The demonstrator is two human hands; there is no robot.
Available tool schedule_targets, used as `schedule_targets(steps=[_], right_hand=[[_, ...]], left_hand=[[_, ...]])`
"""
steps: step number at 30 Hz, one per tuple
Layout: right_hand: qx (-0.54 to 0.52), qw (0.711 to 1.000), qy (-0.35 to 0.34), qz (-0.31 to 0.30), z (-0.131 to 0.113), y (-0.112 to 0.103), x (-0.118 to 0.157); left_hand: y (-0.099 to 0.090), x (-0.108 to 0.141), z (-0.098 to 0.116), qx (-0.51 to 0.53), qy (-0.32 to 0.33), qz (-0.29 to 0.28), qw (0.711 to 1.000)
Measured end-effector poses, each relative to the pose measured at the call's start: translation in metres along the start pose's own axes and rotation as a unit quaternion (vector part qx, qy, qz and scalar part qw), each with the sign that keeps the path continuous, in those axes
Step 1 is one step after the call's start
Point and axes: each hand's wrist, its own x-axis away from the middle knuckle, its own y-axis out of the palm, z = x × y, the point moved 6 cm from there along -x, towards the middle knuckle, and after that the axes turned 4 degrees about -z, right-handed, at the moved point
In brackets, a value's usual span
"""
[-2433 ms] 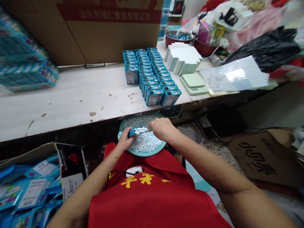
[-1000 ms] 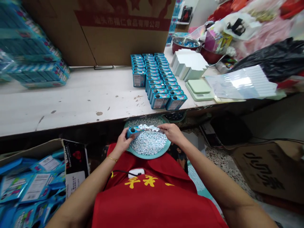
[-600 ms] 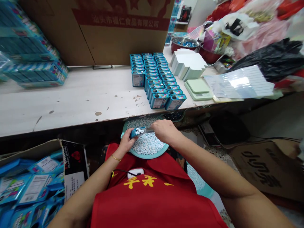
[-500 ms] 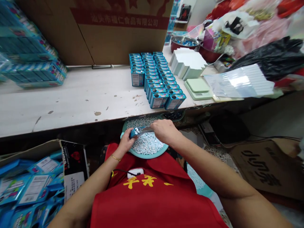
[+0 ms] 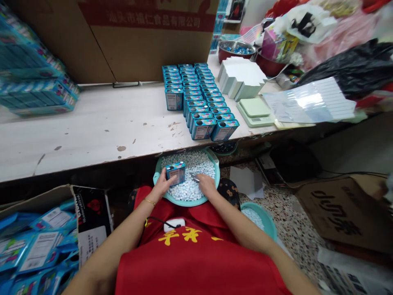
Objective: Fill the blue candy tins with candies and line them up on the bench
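Note:
My left hand (image 5: 162, 184) grips a small blue box (image 5: 177, 174) with printed sides, held upright over a pale green basin (image 5: 217, 166). A couple of white bits show on the box's top. Small round white pieces, like candies (image 5: 188, 193), fill the basin. To the right of the box, my right hand (image 5: 207, 184) is closed around a narrow scoop (image 5: 195, 178). The scoop's visible end is down at the white pieces, partly hidden by the hand. The basin rests at my lap, against the table's front edge.
Rows of blue boxes (image 5: 204, 128) stand on the white table (image 5: 101, 127). A pale green scale (image 5: 254, 111) and white cartons (image 5: 241, 78) are to their right. An open carton (image 5: 93, 221) of blue packs stands lower left. Another basin (image 5: 268, 219) sits on the floor.
My right hand has lowered from the box's opening, bringing the scoop down into the basin. The left hand has turned the box from tilted to upright.

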Motion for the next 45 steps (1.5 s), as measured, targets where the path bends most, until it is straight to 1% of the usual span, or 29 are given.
schedule_targets(steps=[2, 3, 5, 7, 9, 11, 13, 15, 19, 22, 25, 27, 31, 33, 34, 36, 38, 40, 42, 43, 45], right_hand=[[-0.027, 1.000, 0.009, 0.006, -0.012, 0.011, -0.013], [-0.031, 0.999, 0.014, 0.007, -0.014, 0.013, -0.017], [-0.054, 0.998, 0.015, 0.016, -0.009, 0.013, -0.019], [-0.083, 0.996, 0.003, 0.030, 0.002, 0.007, -0.014], [-0.109, 0.993, -0.015, 0.048, 0.013, -0.003, -0.005], [-0.124, 0.990, -0.030, 0.065, 0.020, -0.018, 0.005], [-0.137, 0.986, -0.042, 0.083, 0.023, -0.038, 0.015], [-0.142, 0.983, -0.059, 0.096, 0.020, -0.059, 0.024], [-0.104, 0.983, -0.106, 0.104, 0.000, -0.099, 0.039], [-0.017, 0.989, -0.130, 0.071, -0.023, -0.118, 0.046], [0.094, 0.987, -0.126, 0.039, -0.045, -0.130, 0.052], [0.145, 0.981, -0.122, 0.025, -0.058, -0.136, 0.056], [0.179, 0.975, -0.133, 0.016, -0.080, -0.144, 0.062], [0.181, 0.973, -0.141, 0.024, -0.084, -0.147, 0.064], [0.178, 0.973, -0.142, 0.029, -0.083, -0.149, 0.066], [0.153, 0.977, -0.139, 0.047, -0.074, -0.153, 0.070], [0.087, 0.981, -0.145, 0.089, -0.056, -0.159, 0.077], [-0.007, 0.976, -0.157, 0.147, -0.032, -0.163, 0.084], [-0.097, 0.962, -0.164, 0.197, -0.007, -0.160, 0.088], [-0.132, 0.955, -0.163, 0.210, 0.004, -0.155, 0.089], [-0.180, 0.948, -0.153, 0.212, 0.019, -0.139, 0.086]], left_hand=[[0.007, 0.001, 0.000, 0.041, -0.013, -0.003, 0.999], [0.008, 0.002, 0.002, 0.054, -0.014, -0.003, 0.998], [0.001, 0.007, 0.009, 0.063, -0.002, 0.007, 0.998], [-0.013, 0.014, 0.019, 0.035, 0.028, 0.021, 0.999], [-0.029, 0.020, 0.028, -0.019, 0.061, 0.029, 0.998], [-0.039, 0.024, 0.034, -0.081, 0.085, 0.036, 0.992], [-0.043, 0.028, 0.037, -0.135, 0.098, 0.045, 0.985], [-0.040, 0.029, 0.038, -0.177, 0.104, 0.053, 0.977], [-0.025, 0.028, 0.037, -0.236, 0.107, 0.062, 0.964], [-0.016, 0.026, 0.036, -0.265, 0.110, 0.057, 0.956], [-0.013, 0.025, 0.038, -0.280, 0.118, 0.053, 0.951], [-0.012, 0.025, 0.040, -0.283, 0.132, 0.050, 0.949], [-0.011, 0.024, 0.041, -0.288, 0.162, 0.046, 0.943], [-0.012, 0.026, 0.041, -0.293, 0.169, 0.046, 0.940], [-0.013, 0.028, 0.042, -0.293, 0.171, 0.049, 0.939], [-0.018, 0.034, 0.048, -0.286, 0.176, 0.060, 0.940], [-0.025, 0.042, 0.062, -0.264, 0.184, 0.074, 0.944], [-0.032, 0.045, 0.081, -0.232, 0.193, 0.080, 0.950], [-0.040, 0.038, 0.106, -0.194, 0.212, 0.089, 0.954], [-0.044, 0.030, 0.118, -0.175, 0.225, 0.095, 0.954], [-0.054, 0.006, 0.137, -0.138, 0.250, 0.104, 0.953]])
